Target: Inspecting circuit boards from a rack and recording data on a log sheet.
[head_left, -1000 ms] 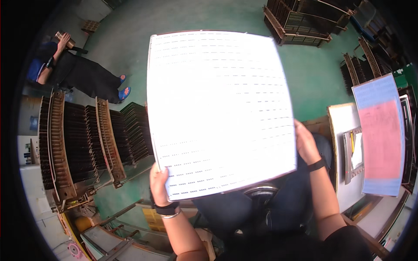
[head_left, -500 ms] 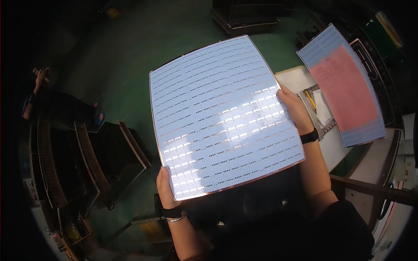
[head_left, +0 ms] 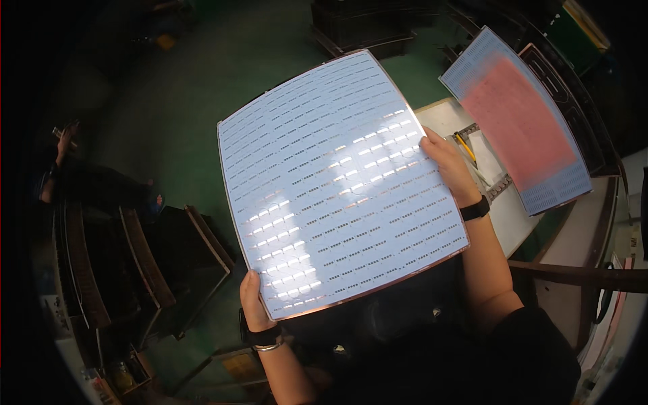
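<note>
A large, light blue-white circuit board panel (head_left: 344, 223) with copper-coloured edges and rows of small dark pads is held up in front of me. My left hand (head_left: 254, 304) grips its near left corner, thumb along the edge and the other fingers hidden beneath. Halfway up the opposite side, my right hand (head_left: 451, 165) is closed on the right edge, its fingers partly out of sight under the panel. Bright light reflects off the panel's lower left and right-centre areas.
To the right, a second panel with a pink-red middle (head_left: 520, 121) lies over a pale worktable (head_left: 509, 219). A yellow pen-like object (head_left: 466, 145) is beside it. Dark slotted racks (head_left: 145, 256) stand at left on the green floor. Another person's hand (head_left: 65, 142) shows at far left.
The panel has shifted slightly left and tilted a little, with both hands still on it. Its bright reflections have moved across the surface. The table and second panel also appear farther left.
</note>
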`<act>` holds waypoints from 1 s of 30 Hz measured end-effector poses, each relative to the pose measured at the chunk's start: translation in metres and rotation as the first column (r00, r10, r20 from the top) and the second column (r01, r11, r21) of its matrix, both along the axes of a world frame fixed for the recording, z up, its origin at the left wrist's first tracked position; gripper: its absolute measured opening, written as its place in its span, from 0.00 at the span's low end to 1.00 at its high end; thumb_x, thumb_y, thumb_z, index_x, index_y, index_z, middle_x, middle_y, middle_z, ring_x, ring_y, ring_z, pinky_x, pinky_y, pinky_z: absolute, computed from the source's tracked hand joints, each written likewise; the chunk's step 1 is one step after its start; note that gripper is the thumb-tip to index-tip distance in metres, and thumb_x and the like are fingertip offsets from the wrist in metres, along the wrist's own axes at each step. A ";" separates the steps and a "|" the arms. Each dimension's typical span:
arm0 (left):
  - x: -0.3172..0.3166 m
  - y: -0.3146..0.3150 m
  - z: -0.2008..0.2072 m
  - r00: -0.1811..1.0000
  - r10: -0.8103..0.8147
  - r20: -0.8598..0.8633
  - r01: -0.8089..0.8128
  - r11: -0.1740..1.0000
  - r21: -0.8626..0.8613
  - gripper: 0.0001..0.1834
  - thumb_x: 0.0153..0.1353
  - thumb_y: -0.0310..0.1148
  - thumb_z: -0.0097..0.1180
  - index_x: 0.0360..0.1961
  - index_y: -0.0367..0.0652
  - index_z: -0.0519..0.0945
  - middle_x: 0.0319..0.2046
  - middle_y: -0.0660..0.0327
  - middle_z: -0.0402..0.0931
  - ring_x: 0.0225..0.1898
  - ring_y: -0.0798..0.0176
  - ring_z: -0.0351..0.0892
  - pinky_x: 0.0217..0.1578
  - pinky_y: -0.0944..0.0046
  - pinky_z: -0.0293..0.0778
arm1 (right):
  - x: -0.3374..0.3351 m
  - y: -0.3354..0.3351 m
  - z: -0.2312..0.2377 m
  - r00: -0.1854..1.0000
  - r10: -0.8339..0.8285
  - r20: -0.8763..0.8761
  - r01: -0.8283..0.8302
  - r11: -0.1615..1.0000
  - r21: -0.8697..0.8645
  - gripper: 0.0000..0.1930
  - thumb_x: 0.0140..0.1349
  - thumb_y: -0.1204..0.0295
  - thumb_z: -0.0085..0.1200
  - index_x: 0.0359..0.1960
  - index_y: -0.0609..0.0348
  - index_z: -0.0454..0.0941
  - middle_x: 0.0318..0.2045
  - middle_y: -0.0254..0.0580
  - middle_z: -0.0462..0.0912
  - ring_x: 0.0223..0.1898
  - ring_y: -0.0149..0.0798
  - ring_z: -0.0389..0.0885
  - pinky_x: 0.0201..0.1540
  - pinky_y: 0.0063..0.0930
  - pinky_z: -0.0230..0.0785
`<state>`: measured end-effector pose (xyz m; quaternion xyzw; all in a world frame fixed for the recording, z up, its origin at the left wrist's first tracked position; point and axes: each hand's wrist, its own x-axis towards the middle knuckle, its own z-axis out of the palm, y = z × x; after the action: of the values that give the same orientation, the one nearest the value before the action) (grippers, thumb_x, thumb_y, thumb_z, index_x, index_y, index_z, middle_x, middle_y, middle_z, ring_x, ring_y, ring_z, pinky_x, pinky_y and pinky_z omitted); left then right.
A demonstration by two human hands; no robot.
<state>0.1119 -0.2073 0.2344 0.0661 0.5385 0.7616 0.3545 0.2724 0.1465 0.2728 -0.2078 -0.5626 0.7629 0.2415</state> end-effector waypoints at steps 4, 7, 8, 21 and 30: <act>-0.013 -0.004 0.005 0.999 -0.044 0.001 0.044 0.997 0.058 0.25 0.67 0.46 0.39 0.48 0.29 0.70 0.45 0.52 0.75 0.41 0.62 0.76 0.44 0.64 0.70 | 0.012 0.001 -0.003 0.997 0.026 -0.079 -0.028 0.999 -0.026 0.23 0.68 0.67 0.37 0.61 0.68 0.57 0.54 0.43 0.70 0.53 0.31 0.69 0.56 0.23 0.59; -0.030 0.013 0.024 0.988 0.046 -0.147 -0.006 0.966 0.260 0.17 0.67 0.41 0.43 0.42 0.35 0.72 0.38 0.59 0.76 0.39 0.69 0.74 0.44 0.66 0.69 | 0.009 -0.006 0.000 0.995 -0.017 -0.097 0.024 0.997 0.067 0.23 0.68 0.67 0.37 0.61 0.67 0.57 0.53 0.44 0.70 0.53 0.31 0.69 0.56 0.23 0.59; -0.034 0.016 0.029 0.985 0.077 -0.155 -0.035 0.965 0.259 0.17 0.67 0.41 0.43 0.42 0.35 0.72 0.38 0.59 0.76 0.39 0.69 0.74 0.44 0.66 0.69 | 0.008 -0.009 0.006 0.993 -0.034 -0.112 0.043 0.996 0.079 0.23 0.68 0.67 0.37 0.61 0.67 0.57 0.53 0.44 0.71 0.53 0.30 0.69 0.56 0.24 0.59; -0.031 0.042 0.039 0.730 0.099 -0.677 -0.151 0.988 -0.019 0.07 0.57 0.25 0.54 0.38 0.44 0.78 0.64 0.53 0.52 0.62 0.57 0.57 0.60 0.58 0.58 | 0.001 0.054 -0.024 0.770 0.388 -0.507 -0.506 0.855 -0.115 0.09 0.64 0.72 0.42 0.44 0.53 0.70 0.63 0.44 0.58 0.62 0.41 0.59 0.61 0.43 0.60; -0.021 0.047 0.042 0.926 0.197 -0.321 -0.122 0.963 0.241 0.36 0.59 0.23 0.51 0.66 0.44 0.50 0.52 0.51 0.70 0.49 0.63 0.74 0.47 0.64 0.72 | -0.002 0.029 -0.020 0.662 0.058 -0.747 -0.679 0.468 -0.565 0.14 0.67 0.68 0.35 0.52 0.55 0.67 0.58 0.46 0.66 0.57 0.40 0.68 0.58 0.38 0.66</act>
<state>0.0906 -0.1599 0.2762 0.1915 0.5094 0.8188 0.1827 0.2709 0.1755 0.2526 0.1151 -0.0593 0.9859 0.1062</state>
